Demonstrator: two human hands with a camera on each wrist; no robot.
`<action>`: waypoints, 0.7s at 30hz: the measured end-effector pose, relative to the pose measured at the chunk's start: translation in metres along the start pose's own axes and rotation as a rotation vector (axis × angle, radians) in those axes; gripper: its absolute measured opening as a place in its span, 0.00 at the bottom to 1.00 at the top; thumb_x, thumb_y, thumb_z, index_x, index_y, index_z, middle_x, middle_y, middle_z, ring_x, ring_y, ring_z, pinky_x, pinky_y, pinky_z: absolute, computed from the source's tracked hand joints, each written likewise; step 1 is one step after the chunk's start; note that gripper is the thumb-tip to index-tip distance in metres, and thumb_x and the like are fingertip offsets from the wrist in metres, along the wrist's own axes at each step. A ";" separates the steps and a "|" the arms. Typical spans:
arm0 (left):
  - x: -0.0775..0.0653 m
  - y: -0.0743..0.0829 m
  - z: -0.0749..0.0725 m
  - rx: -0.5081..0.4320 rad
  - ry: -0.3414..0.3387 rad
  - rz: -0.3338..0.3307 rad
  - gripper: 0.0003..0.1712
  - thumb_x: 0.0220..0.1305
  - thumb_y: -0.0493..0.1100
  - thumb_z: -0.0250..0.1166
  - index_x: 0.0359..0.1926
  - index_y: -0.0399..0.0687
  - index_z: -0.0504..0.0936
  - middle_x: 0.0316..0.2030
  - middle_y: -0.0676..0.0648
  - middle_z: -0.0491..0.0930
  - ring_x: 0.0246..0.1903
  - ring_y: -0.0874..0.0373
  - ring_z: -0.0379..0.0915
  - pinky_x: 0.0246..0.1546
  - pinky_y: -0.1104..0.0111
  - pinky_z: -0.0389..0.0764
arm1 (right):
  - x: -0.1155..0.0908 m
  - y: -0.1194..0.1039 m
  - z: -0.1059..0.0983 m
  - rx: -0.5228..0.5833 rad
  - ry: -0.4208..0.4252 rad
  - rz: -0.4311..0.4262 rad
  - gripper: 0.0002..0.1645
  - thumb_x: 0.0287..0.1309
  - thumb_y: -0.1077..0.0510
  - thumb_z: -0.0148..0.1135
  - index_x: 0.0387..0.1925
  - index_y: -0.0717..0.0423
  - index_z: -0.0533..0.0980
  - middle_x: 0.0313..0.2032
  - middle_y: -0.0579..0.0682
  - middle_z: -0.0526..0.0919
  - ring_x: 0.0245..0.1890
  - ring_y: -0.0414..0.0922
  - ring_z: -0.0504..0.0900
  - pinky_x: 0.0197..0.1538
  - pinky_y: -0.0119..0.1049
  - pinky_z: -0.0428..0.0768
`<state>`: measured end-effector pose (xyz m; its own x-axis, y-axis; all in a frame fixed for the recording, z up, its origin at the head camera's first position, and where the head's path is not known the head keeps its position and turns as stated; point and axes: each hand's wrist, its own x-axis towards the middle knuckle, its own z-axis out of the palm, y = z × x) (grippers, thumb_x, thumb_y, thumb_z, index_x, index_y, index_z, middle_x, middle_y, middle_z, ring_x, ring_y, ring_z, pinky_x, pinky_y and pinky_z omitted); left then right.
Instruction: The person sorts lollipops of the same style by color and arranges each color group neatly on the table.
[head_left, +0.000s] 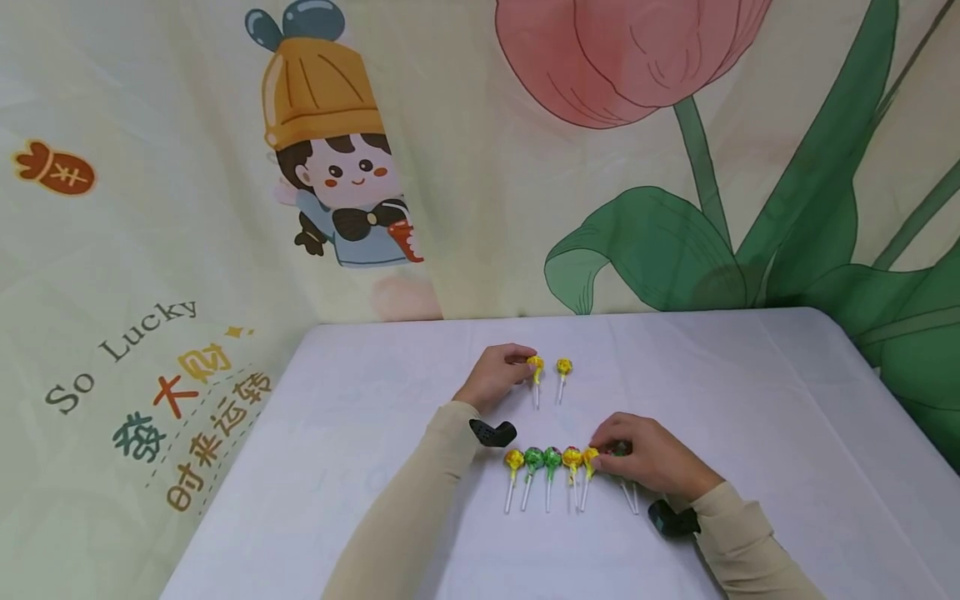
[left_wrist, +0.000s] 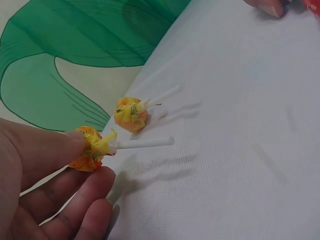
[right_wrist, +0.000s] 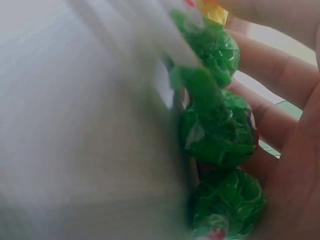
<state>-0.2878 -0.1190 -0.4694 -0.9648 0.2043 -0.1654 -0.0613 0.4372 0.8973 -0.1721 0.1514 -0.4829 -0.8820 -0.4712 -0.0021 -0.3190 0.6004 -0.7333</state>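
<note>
At the back of the table, my left hand [head_left: 497,375] pinches the wrapped head of a yellow lollipop [left_wrist: 92,150] between thumb and fingers. Its white stick points toward the front. Just right of it lies a second yellow lollipop [head_left: 564,367]. Nearer the front is a row of yellow and green lollipops, heads away from me. My right hand [head_left: 656,454] pinches a yellow lollipop [head_left: 589,458] in that row. Several green lollipops [right_wrist: 220,130] lie beneath its palm, partly hidden from the head view. Left of it are a green lollipop [head_left: 552,458] and a yellow lollipop [head_left: 513,461].
A white cloth covers the table [head_left: 360,483]. Behind it hangs a printed backdrop [head_left: 480,167] with a flower, a cartoon figure and lettering. Each wrist carries a black camera, the left camera [head_left: 492,432] close behind the front row.
</note>
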 end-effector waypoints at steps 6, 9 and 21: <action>0.007 -0.002 -0.001 0.018 -0.011 0.004 0.14 0.68 0.44 0.67 0.54 0.55 0.84 0.45 0.54 0.83 0.42 0.54 0.79 0.44 0.64 0.80 | 0.000 0.001 -0.001 0.004 0.001 -0.012 0.06 0.59 0.48 0.72 0.39 0.36 0.84 0.42 0.33 0.79 0.46 0.40 0.76 0.52 0.44 0.78; 0.011 -0.003 0.000 0.013 -0.010 0.008 0.14 0.68 0.44 0.67 0.54 0.54 0.84 0.45 0.53 0.83 0.41 0.54 0.79 0.41 0.65 0.80 | 0.000 0.001 -0.001 0.010 0.001 -0.002 0.06 0.59 0.48 0.72 0.39 0.36 0.84 0.42 0.34 0.79 0.46 0.40 0.76 0.52 0.44 0.78; 0.017 0.000 -0.003 -0.035 0.004 0.001 0.14 0.66 0.42 0.69 0.53 0.49 0.85 0.44 0.50 0.83 0.39 0.54 0.79 0.40 0.66 0.81 | 0.000 0.001 -0.001 0.014 -0.002 0.001 0.06 0.60 0.47 0.72 0.39 0.37 0.84 0.42 0.34 0.80 0.46 0.40 0.76 0.52 0.45 0.78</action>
<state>-0.3045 -0.1180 -0.4714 -0.9660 0.2009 -0.1626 -0.0690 0.4060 0.9112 -0.1734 0.1527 -0.4830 -0.8820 -0.4713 -0.0043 -0.3128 0.5921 -0.7426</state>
